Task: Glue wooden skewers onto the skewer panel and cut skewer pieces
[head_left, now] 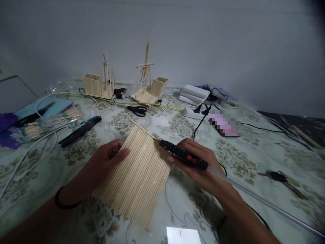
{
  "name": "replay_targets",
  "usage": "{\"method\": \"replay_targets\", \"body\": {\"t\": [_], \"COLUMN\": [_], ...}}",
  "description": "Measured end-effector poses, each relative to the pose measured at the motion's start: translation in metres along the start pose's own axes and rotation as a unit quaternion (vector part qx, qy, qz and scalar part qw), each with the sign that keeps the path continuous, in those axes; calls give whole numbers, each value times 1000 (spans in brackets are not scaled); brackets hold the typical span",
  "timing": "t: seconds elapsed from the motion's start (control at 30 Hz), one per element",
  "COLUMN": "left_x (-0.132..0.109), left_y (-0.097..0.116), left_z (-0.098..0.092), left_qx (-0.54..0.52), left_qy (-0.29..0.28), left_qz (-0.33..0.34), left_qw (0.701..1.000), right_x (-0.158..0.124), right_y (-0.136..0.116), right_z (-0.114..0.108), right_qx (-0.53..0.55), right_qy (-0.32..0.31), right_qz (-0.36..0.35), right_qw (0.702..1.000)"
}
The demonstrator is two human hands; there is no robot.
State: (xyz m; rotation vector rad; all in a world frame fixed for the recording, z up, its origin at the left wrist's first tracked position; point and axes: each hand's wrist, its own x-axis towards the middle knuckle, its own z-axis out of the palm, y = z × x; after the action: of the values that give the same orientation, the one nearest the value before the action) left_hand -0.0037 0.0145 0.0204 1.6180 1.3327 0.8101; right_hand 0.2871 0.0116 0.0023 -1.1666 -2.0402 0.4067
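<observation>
My left hand [115, 154] grips the left edge of a flat panel of thin wooden sticks [138, 173], thumb on top and fingers curled at the side. The panel is tilted above the table's front part. In my right hand [200, 159] lies a black glue gun [184, 154] with a red-orange part and a long clear glue stick [256, 196] running out of its back. Its nozzle points left, at the panel's upper right edge, where a single wooden stick [142, 128] lies across the ends of the others. Whether the nozzle touches the wood I cannot tell.
Two wooden stick models with box shapes [92, 84] [158, 87] stand at the back. Black scissors [137, 110], a power strip [193, 113], a phone [224, 125] and a black utility knife [80, 131] lie around. Bagged sticks [56, 123] are left; a dark tool [281, 179] is right.
</observation>
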Motion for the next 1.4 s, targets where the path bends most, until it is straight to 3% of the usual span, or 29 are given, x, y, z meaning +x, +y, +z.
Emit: {"method": "replay_targets", "body": {"t": [0.4,0.93,1.4], "left_x": [0,6,15], "left_y": [-8,-5,-18], "left_z": [-4,-14,-27], "left_qx": [-21,-35,-81], "left_qy": [30,79,101], "left_qz": [-22,-29,-56], "left_qw": [999,996,990], "right_x": [1,3,7], "right_y": [0,11,23], "right_z": [-2,-5,-9], "right_qx": [-4,-7,-32], "right_qy": [5,-1,28], "right_qz": [-7,24,69], "right_qw": [1000,1000,997]}}
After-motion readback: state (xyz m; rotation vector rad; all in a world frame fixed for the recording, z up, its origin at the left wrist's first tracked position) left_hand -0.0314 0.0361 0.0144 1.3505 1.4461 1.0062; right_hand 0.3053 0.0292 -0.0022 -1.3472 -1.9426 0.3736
